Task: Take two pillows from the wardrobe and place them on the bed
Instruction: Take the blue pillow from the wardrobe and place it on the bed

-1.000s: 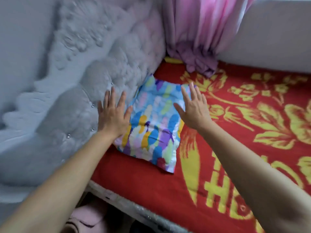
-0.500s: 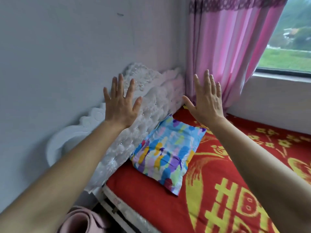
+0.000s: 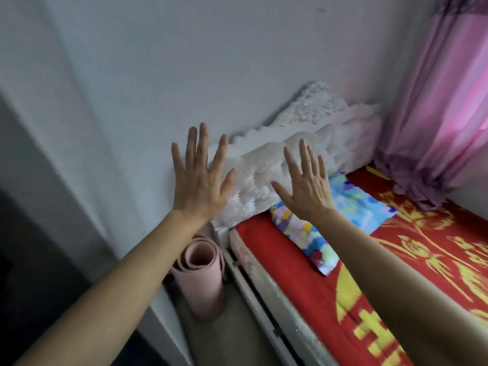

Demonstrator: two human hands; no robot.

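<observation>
One pillow [image 3: 348, 215] in a blue, purple and yellow patterned cover lies flat on the bed [image 3: 412, 262], against the white tufted headboard [image 3: 287, 165]. The bed has a red blanket with yellow designs. My left hand [image 3: 199, 178] is raised in the air with fingers spread, in front of the headboard's left end and the wall. My right hand [image 3: 307, 184] is raised too, fingers apart, above the pillow's near corner and not touching it. Both hands hold nothing. No wardrobe and no second pillow are in view.
A rolled pink mat [image 3: 199, 273] stands on the floor between the wall and the bed frame [image 3: 264, 294]. A pink curtain [image 3: 446, 107] hangs at the far right, its hem bunched on the bed. A grey wall [image 3: 184, 62] fills the left and top.
Both hands came up off the pillow and stayed open. The view pulled back and swung left, so the pillow now sits right of centre and the pink mat shows.
</observation>
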